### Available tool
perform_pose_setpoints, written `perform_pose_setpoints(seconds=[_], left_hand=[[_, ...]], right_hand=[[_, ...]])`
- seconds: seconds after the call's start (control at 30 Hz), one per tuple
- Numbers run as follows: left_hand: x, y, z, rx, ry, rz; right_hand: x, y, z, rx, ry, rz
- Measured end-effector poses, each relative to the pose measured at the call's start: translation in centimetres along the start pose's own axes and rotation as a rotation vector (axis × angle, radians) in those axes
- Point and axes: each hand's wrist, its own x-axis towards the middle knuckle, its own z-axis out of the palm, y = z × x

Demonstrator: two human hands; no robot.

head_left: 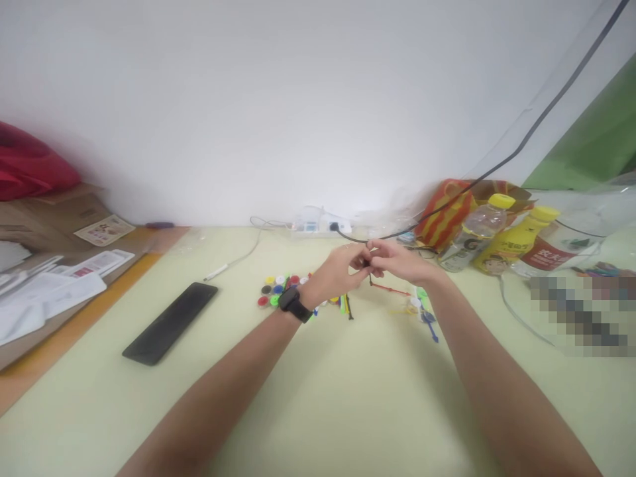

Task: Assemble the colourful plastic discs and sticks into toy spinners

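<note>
My left hand point(338, 266), with a black watch on its wrist, and my right hand point(400, 260) meet just above the table. Both are closed, fingertips pinched round a small black piece point(367, 264) that they mostly hide. Just below the fingers a thin red rod point(391, 289) runs right toward a group of joined pieces, among them a white disc point(413, 305) and a blue disc point(428, 318) with a blue rod. Several coloured round pieces point(278, 289) lie beside and partly behind my left wrist. Thin coloured rods point(346, 305) lie under that hand.
A black flat slab point(170, 322) lies at left, near a white cable end point(216, 272). A power strip point(322, 222) stands by the wall. Bottles point(477, 232) and a red-yellow bag point(442, 211) stand at right. A black cable point(517, 151) crosses there. Papers point(64, 288) cover cardboard at left.
</note>
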Motion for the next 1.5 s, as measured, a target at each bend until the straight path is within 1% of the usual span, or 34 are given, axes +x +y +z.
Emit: perform_pose_setpoints(seconds=[0.1,0.23,0.33,0.4,0.57,0.67,0.73,0.8,0.83,0.87,0.9,0.97,1.03,1.1,1.17,1.23,1.3,1.4,1.5], left_hand=[[-0.1,0.2,0.1,-0.047,-0.021,-0.02],[-0.3,0.0,0.6,-0.024,-0.029,-0.059],[-0.4,-0.4,0.7,-0.025,-0.005,-0.086],[-0.3,-0.5,0.5,-0.06,0.009,-0.08],[-0.1,0.0,0.1,-0.081,-0.005,-0.028],[-0.1,0.4,0.1,-0.049,-0.015,-0.016],[-0.2,0.4,0.1,-0.021,-0.007,-0.017],[-0.3,0.1,0.1,0.021,0.001,-0.036],[-0.4,0.0,0.2,0.045,-0.005,-0.047],[-0.5,-0.2,0.3,0.069,-0.022,-0.053],[-0.6,-0.3,0.5,0.094,-0.048,-0.052],[-0.9,-0.5,1.2,0.156,-0.121,-0.029],[-1.3,-0.6,2.2,0.241,-0.19,0.001],[-1.5,-0.7,3.1,0.332,-0.242,0.027],[-1.7,-0.9,3.7,0.418,-0.278,0.051],[-1.7,-1.1,3.7,0.491,-0.286,0.058],[-1.6,-1.2,3.3,0.525,-0.282,0.051],[-1.4,-1.2,2.6,0.504,-0.28,0.058],[-1.5,-1.1,2.3,0.484,-0.276,0.084]], right_hand=[[0.0,0.0,0.1,-0.076,-0.033,0.014],[0.3,0.3,0.4,-0.199,-0.024,0.018],[0.3,0.3,0.4,-0.171,-0.029,0.066],[0.1,0.1,0.2,-0.124,-0.031,0.094],[-0.4,-0.2,-0.5,-0.044,-0.066,0.07],[-0.4,-0.4,-0.2,-0.075,-0.085,0.069],[-0.3,-0.4,-0.1,-0.183,-0.016,0.087],[-0.2,-0.2,-0.2,-0.326,0.099,0.128],[-0.2,0.1,-0.5,-0.384,0.137,0.159],[-0.1,0.4,-0.7,-0.434,0.144,0.199],[-0.1,0.8,-1.1,-0.486,0.117,0.248],[-0.1,1.7,-1.8,-0.594,0.011,0.353],[-0.1,2.5,-2.3,-0.7,-0.062,0.418],[-0.1,3.0,-2.5,-0.757,-0.08,0.426],[0.0,3.3,-2.5,-0.781,-0.075,0.41],[0.2,3.4,-2.3,-0.794,-0.079,0.389],[0.3,3.5,-2.1,-0.789,-0.088,0.374],[0.4,3.8,-2.2,-0.776,-0.09,0.378],[0.4,4.0,-2.3,-0.772,-0.074,0.41]])
